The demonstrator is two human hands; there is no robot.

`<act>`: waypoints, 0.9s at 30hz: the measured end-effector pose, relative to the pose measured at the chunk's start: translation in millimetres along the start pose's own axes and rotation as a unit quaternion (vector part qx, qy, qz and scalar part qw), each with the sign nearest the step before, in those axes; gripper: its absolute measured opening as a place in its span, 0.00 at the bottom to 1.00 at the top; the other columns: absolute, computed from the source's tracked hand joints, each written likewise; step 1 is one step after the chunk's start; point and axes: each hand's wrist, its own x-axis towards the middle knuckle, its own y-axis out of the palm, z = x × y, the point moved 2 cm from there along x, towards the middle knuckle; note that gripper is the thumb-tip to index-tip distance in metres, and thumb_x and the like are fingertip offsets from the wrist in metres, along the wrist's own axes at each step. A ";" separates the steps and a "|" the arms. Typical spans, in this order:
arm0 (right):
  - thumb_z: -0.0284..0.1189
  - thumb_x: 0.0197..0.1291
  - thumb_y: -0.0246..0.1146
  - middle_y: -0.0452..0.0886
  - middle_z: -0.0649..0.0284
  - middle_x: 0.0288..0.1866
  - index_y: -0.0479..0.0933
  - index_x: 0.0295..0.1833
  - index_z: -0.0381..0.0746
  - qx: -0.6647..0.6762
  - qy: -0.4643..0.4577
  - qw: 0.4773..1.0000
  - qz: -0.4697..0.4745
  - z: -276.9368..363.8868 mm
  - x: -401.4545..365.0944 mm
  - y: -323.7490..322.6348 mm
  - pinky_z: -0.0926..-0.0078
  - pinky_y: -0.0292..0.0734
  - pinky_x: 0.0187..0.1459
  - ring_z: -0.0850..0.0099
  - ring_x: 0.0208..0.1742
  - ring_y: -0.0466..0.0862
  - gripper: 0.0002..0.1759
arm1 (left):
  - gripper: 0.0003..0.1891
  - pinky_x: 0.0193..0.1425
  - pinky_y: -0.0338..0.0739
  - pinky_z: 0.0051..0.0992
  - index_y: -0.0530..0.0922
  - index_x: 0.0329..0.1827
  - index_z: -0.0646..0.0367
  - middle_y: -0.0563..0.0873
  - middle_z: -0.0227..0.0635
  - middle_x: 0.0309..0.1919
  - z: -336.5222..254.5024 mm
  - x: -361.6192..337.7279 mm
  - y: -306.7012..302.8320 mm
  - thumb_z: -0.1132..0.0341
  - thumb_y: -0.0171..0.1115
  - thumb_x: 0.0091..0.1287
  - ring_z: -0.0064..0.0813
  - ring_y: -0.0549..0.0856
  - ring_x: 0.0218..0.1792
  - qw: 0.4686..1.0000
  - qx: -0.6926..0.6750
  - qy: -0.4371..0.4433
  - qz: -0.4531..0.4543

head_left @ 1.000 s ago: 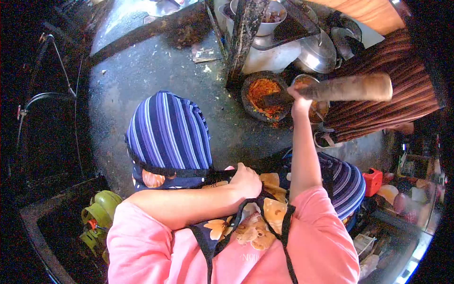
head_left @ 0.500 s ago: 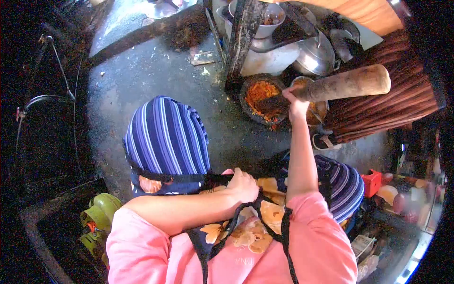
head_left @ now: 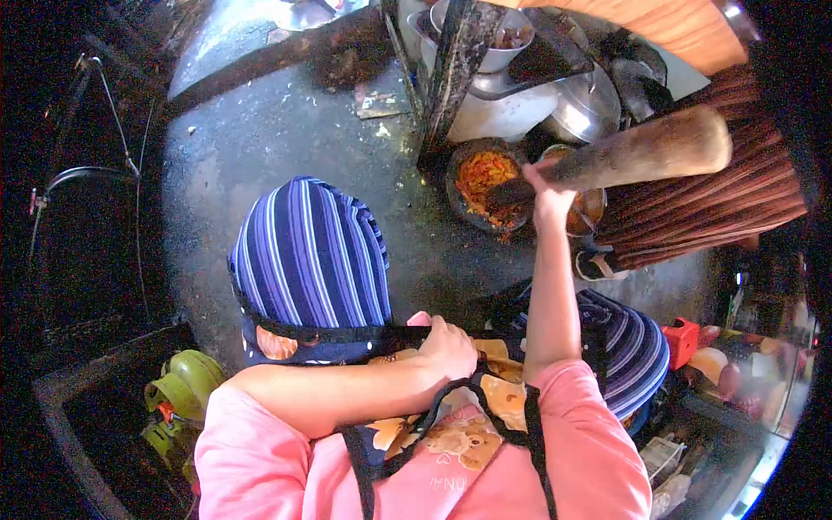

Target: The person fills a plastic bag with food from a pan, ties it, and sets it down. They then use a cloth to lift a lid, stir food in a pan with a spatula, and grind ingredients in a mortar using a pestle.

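My right hand (head_left: pixel 552 198) is wrapped around a thick wooden pestle (head_left: pixel 650 154), which slants with its upper end to the right. The pestle's dark lower end sits in a stone mortar (head_left: pixel 458 198) on the floor. Coarsely crushed orange-red paste (head_left: pixel 485 176) lies in the mortar's bowl. My left hand (head_left: pixel 449 348) rests on my lap over the flowered apron (head_left: pixel 498 390), fingers curled. A small pink bit shows beside its fingers, and I cannot make out what it is.
Right behind the pestle stands a bowl of brownish liquid (head_left: pixel 589 212). A lidded metal pot (head_left: pixel 582 104) and a white bowl (head_left: pixel 503 48) are beyond the mortar, near a wooden post (head_left: pixel 455 74). A person in a brown pleated skirt (head_left: pixel 693 204) stands close by. A green gas cylinder (head_left: pixel 186 386) is at left.
The pestle's upper end has shifted slightly right and its lower end has drawn back a little, baring more of the paste. My left hand stays on my lap.
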 end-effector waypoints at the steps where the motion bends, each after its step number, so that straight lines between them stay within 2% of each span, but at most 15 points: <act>1: 0.14 0.38 0.69 0.76 0.68 0.30 0.73 0.31 0.38 -0.012 -0.038 0.999 0.002 28.3 2.7 -1.1 0.74 0.72 0.41 0.75 0.33 0.75 0.15 | 0.15 0.39 0.71 0.46 0.79 0.37 0.61 0.83 0.42 0.30 0.0 -2.8 3.1 0.61 0.48 0.59 0.38 0.83 0.30 1.000 -0.003 0.003 0.004; 3: 0.15 0.38 0.68 0.77 0.68 0.30 0.74 0.31 0.38 0.008 -0.042 0.999 -0.003 78.1 15.0 -4.9 0.75 0.71 0.41 0.74 0.33 0.75 0.13 | 0.13 0.38 0.73 0.42 0.79 0.36 0.60 0.82 0.40 0.28 0.4 -3.6 0.5 0.62 0.49 0.58 0.36 0.83 0.29 0.995 0.052 -0.004 -0.089; 5: 0.15 0.40 0.67 0.78 0.68 0.31 0.77 0.31 0.37 0.057 -0.057 0.997 -0.018 106.9 20.0 -11.3 0.75 0.70 0.43 0.74 0.34 0.75 0.11 | 0.12 0.38 0.73 0.38 0.79 0.34 0.59 0.82 0.38 0.27 3.6 -1.2 -24.6 0.63 0.49 0.59 0.34 0.82 0.29 0.997 0.002 0.012 -0.078; 7: 0.16 0.37 0.71 0.78 0.67 0.30 0.75 0.31 0.38 0.035 -0.075 0.993 -0.080 55.5 20.4 -12.5 0.73 0.72 0.40 0.74 0.32 0.76 0.14 | 0.11 0.40 0.73 0.34 0.77 0.38 0.60 0.80 0.35 0.30 7.6 -16.7 -72.0 0.65 0.51 0.58 0.31 0.81 0.32 0.991 -0.021 0.075 -0.111; 8: 0.16 0.37 0.70 0.78 0.67 0.31 0.76 0.32 0.38 0.035 -0.025 0.994 -0.096 29.9 5.7 -7.7 0.73 0.73 0.42 0.74 0.34 0.76 0.14 | 0.11 0.41 0.73 0.33 0.76 0.39 0.61 0.80 0.34 0.31 6.4 -27.1 -100.3 0.65 0.52 0.58 0.31 0.81 0.34 0.985 -0.052 0.104 -0.124; 11: 0.17 0.37 0.69 0.77 0.63 0.41 0.76 0.39 0.37 -0.079 -0.035 0.992 -0.093 -50.2 10.4 -24.9 0.72 0.73 0.46 0.73 0.44 0.74 0.18 | 0.12 0.40 0.72 0.28 0.76 0.41 0.61 0.79 0.31 0.31 -7.3 -49.9 -168.5 0.65 0.52 0.57 0.26 0.80 0.35 0.951 -0.112 0.172 -0.232; 12: 0.18 0.39 0.69 0.77 0.60 0.42 0.76 0.40 0.36 0.000 -0.032 0.995 -0.090 -21.7 5.9 -19.7 0.68 0.70 0.51 0.69 0.45 0.75 0.18 | 0.12 0.40 0.72 0.27 0.76 0.39 0.61 0.80 0.32 0.31 -13.1 -55.2 -185.8 0.65 0.53 0.56 0.26 0.79 0.34 0.935 -0.140 0.199 -0.259; 13: 0.20 0.40 0.69 0.77 0.57 0.43 0.76 0.40 0.34 0.079 -0.026 0.993 -0.088 27.3 3.9 -13.9 0.64 0.67 0.56 0.64 0.47 0.75 0.18 | 0.14 0.40 0.71 0.27 0.76 0.42 0.62 0.80 0.33 0.32 -23.4 -58.0 -204.8 0.64 0.53 0.57 0.27 0.79 0.35 0.947 -0.131 0.214 -0.202; 15: 0.18 0.40 0.68 0.77 0.60 0.35 0.76 0.33 0.35 0.140 0.002 0.990 -0.023 60.9 22.0 -17.8 0.69 0.73 0.47 0.68 0.37 0.77 0.11 | 0.13 0.44 0.72 0.30 0.77 0.39 0.63 0.81 0.34 0.34 -21.1 -72.5 -245.5 0.63 0.53 0.57 0.31 0.80 0.40 0.950 -0.071 0.220 -0.211; 17: 0.16 0.42 0.66 0.77 0.62 0.32 0.74 0.32 0.34 0.132 -0.021 0.990 -0.045 97.5 25.4 -17.0 0.72 0.75 0.41 0.71 0.31 0.77 0.10 | 0.13 0.43 0.72 0.30 0.77 0.39 0.63 0.81 0.34 0.33 -14.1 -87.1 -255.1 0.63 0.53 0.57 0.31 0.80 0.39 0.955 -0.044 0.206 -0.208; 21: 0.18 0.42 0.69 0.76 0.66 0.36 0.75 0.35 0.38 0.017 -0.073 0.990 -0.120 44.8 17.8 -6.0 0.70 0.68 0.51 0.73 0.42 0.74 0.13 | 0.13 0.43 0.72 0.30 0.78 0.38 0.63 0.81 0.34 0.33 -2.6 -109.8 -265.2 0.63 0.54 0.57 0.31 0.80 0.38 0.958 -0.010 0.202 -0.202; 22: 0.17 0.41 0.69 0.76 0.66 0.37 0.74 0.35 0.39 -0.031 -0.043 0.998 -0.043 -7.8 14.1 -6.7 0.70 0.67 0.54 0.72 0.43 0.74 0.14 | 0.13 0.43 0.72 0.31 0.78 0.37 0.63 0.81 0.34 0.32 -2.7 -111.3 -263.9 0.63 0.54 0.57 0.31 0.80 0.38 0.960 -0.005 0.198 -0.199; 23: 0.16 0.40 0.70 0.77 0.65 0.36 0.74 0.35 0.39 0.165 0.056 0.982 -0.076 -19.7 -3.1 4.0 0.71 0.67 0.53 0.72 0.43 0.74 0.16 | 0.12 0.43 0.72 0.31 0.78 0.37 0.62 0.81 0.34 0.32 -1.6 -113.7 -260.9 0.63 0.54 0.57 0.31 0.80 0.38 0.963 -0.003 0.190 -0.194; 24: 0.16 0.39 0.71 0.77 0.66 0.35 0.74 0.35 0.40 0.225 0.068 0.968 -0.089 -19.7 -5.4 4.5 0.72 0.67 0.51 0.72 0.42 0.74 0.17 | 0.12 0.43 0.71 0.31 0.78 0.37 0.62 0.81 0.34 0.32 -0.8 -115.3 -260.7 0.63 0.54 0.57 0.31 0.80 0.38 0.965 0.001 0.182 -0.189; 27: 0.18 0.39 0.72 0.77 0.66 0.33 0.74 0.34 0.39 0.165 -0.011 0.984 -0.074 14.4 11.3 -6.4 0.74 0.66 0.49 0.73 0.41 0.74 0.16 | 0.12 0.42 0.71 0.31 0.79 0.36 0.62 0.81 0.34 0.32 1.7 -120.1 -259.3 0.63 0.54 0.56 0.31 0.80 0.37 0.969 0.007 0.174 -0.177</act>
